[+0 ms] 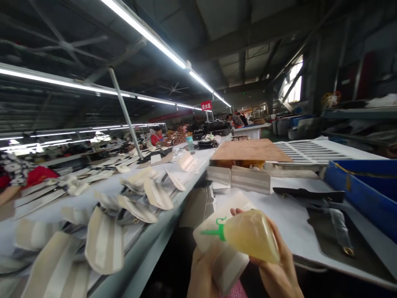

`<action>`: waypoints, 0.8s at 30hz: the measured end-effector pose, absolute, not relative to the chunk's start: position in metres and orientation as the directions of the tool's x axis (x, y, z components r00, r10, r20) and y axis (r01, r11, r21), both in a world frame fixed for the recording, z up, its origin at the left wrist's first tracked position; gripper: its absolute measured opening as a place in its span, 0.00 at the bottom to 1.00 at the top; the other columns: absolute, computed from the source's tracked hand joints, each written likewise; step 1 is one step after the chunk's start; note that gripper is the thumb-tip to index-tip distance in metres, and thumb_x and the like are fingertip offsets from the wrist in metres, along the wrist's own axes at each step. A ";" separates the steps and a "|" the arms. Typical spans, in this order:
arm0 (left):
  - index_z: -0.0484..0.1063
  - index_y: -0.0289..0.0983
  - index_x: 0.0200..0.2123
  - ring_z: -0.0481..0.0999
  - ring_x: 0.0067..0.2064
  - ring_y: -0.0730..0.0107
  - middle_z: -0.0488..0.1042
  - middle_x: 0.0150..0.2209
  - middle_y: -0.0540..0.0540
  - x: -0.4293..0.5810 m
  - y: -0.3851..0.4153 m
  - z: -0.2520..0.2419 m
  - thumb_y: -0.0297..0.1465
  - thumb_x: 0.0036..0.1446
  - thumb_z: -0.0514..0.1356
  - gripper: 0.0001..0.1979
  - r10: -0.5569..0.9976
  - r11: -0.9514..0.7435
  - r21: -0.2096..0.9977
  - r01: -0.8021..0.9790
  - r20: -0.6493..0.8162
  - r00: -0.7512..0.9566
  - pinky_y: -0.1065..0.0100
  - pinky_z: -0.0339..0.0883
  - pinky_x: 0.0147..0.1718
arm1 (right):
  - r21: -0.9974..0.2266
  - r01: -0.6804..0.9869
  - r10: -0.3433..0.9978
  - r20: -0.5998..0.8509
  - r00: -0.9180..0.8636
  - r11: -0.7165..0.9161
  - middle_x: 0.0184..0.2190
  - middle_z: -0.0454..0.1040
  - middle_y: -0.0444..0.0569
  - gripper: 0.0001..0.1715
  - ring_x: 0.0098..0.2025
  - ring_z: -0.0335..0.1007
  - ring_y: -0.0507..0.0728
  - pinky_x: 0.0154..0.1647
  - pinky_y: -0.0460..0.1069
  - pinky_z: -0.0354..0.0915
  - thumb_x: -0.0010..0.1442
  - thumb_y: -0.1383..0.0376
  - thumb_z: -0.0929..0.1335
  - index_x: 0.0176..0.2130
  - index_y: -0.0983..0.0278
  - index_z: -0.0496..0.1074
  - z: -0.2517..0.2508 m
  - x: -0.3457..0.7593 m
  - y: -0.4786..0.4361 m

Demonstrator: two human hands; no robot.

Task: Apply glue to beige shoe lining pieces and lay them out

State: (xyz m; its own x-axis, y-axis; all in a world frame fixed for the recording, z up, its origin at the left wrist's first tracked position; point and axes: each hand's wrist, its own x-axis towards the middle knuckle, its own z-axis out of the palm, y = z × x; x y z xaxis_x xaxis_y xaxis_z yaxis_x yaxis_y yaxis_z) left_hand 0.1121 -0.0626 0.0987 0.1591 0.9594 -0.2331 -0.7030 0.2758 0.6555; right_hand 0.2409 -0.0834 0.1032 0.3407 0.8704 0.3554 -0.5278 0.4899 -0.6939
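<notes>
My right hand is wrapped round a soft glue bottle of yellowish liquid, tipped on its side. Its green nozzle points left, over a pale beige panel. My left hand grips that panel from below, its fingers partly hidden behind the panel and bottle. Beside the left hand stands a stack of similar panels at the table edge. More striped beige panels lie in a loose heap on the long bench to the left.
A blue bin stands at the right edge. Near it lie dark leather pieces with a plastic-wrapped strap. A brown board sits ahead. A person in red is farther back, and a metal pole rises from the bench.
</notes>
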 end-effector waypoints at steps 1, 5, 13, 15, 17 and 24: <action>0.75 0.32 0.51 0.84 0.41 0.47 0.85 0.35 0.39 0.111 -0.063 0.099 0.31 0.41 0.75 0.32 0.962 0.267 0.639 -0.722 -0.223 0.159 0.59 0.76 0.40 | -0.713 -0.497 0.868 0.371 0.331 0.494 0.57 0.73 0.60 0.48 0.59 0.68 0.74 0.58 0.63 0.67 0.37 0.62 0.84 0.56 0.58 0.71 0.101 0.241 -0.084; 0.77 0.32 0.49 0.83 0.43 0.50 0.84 0.35 0.40 0.110 -0.064 0.097 0.31 0.45 0.73 0.26 0.972 0.233 0.625 -0.745 -0.148 0.180 0.59 0.75 0.43 | -0.756 -0.415 0.858 0.396 0.328 0.507 0.57 0.73 0.57 0.46 0.55 0.72 0.70 0.54 0.58 0.71 0.45 0.59 0.82 0.60 0.56 0.68 0.096 0.237 -0.085; 0.75 0.29 0.49 0.83 0.43 0.49 0.84 0.33 0.38 0.107 -0.066 0.098 0.32 0.44 0.73 0.28 0.957 0.274 0.601 -0.751 -0.251 0.148 0.59 0.75 0.44 | -0.668 -0.643 0.922 0.198 0.332 0.375 0.53 0.76 0.56 0.28 0.53 0.73 0.68 0.58 0.62 0.68 0.56 0.56 0.76 0.54 0.61 0.74 0.114 0.227 -0.074; 0.77 0.28 0.47 0.83 0.44 0.47 0.84 0.34 0.37 0.107 -0.062 0.095 0.32 0.42 0.74 0.27 0.956 0.283 0.599 -0.749 -0.236 0.172 0.58 0.74 0.46 | -0.631 -0.711 0.949 0.162 0.270 0.310 0.54 0.75 0.56 0.29 0.54 0.73 0.66 0.57 0.62 0.69 0.56 0.51 0.76 0.53 0.59 0.75 0.115 0.231 -0.067; 0.78 0.28 0.47 0.83 0.44 0.45 0.84 0.35 0.35 0.108 -0.056 0.089 0.33 0.40 0.75 0.29 0.955 0.288 0.600 -0.746 -0.236 0.180 0.56 0.74 0.47 | -0.598 -0.748 0.956 0.128 0.264 0.287 0.53 0.76 0.54 0.32 0.53 0.74 0.63 0.53 0.57 0.72 0.52 0.45 0.76 0.51 0.57 0.76 0.114 0.235 -0.061; 0.79 0.25 0.46 0.83 0.44 0.41 0.84 0.34 0.33 0.110 -0.045 0.074 0.36 0.35 0.77 0.33 0.961 0.270 0.627 -0.731 -0.217 0.168 0.54 0.73 0.48 | -0.583 -0.759 0.956 0.135 0.262 0.290 0.51 0.77 0.55 0.29 0.57 0.70 0.63 0.62 0.57 0.63 0.57 0.52 0.74 0.55 0.60 0.74 0.108 0.236 -0.058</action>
